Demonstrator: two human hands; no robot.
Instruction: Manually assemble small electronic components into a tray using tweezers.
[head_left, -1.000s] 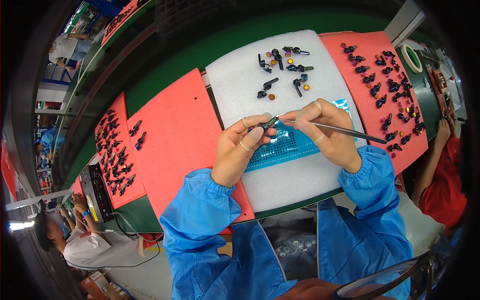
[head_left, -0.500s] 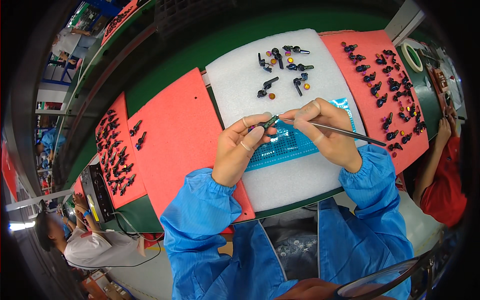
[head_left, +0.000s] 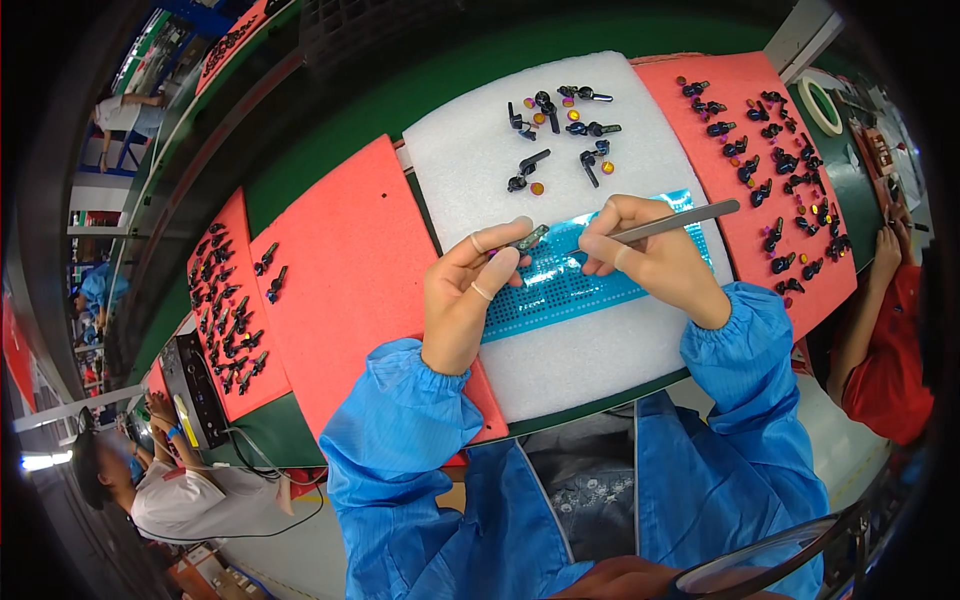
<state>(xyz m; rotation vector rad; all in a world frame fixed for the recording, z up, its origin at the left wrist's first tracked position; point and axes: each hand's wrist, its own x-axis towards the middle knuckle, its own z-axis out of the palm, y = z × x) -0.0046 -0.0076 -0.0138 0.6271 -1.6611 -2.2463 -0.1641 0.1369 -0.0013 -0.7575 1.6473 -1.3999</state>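
Note:
My left hand (head_left: 467,290) pinches a small dark stemmed earbud part (head_left: 534,238) between thumb and fingers, its greenish stem pointing up to the right. My right hand (head_left: 655,262) grips grey metal tweezers (head_left: 690,218), their tips near the shiny blue sheet (head_left: 570,303) with rows of small dark dots. The tips stand apart from the earbud part; whether they hold anything is too small to tell. Both hands are above the sheet, which lies on a white foam pad (head_left: 460,150). Pale finger covers sit on several fingers.
Several dark earbud parts (head_left: 547,108) with orange discs lie at the pad's far side. Red foam boards (head_left: 350,250) flank it, the right one (head_left: 690,75) carrying many more parts. A tape roll (head_left: 820,107) stands beyond. A co-worker's arm (head_left: 868,320) is at right, another person (head_left: 180,490) at left.
The tweezers' tips have left the earbud part and moved down and right toward the blue sheet; their handle now tilts upward. My left hand keeps the part, shifted slightly left.

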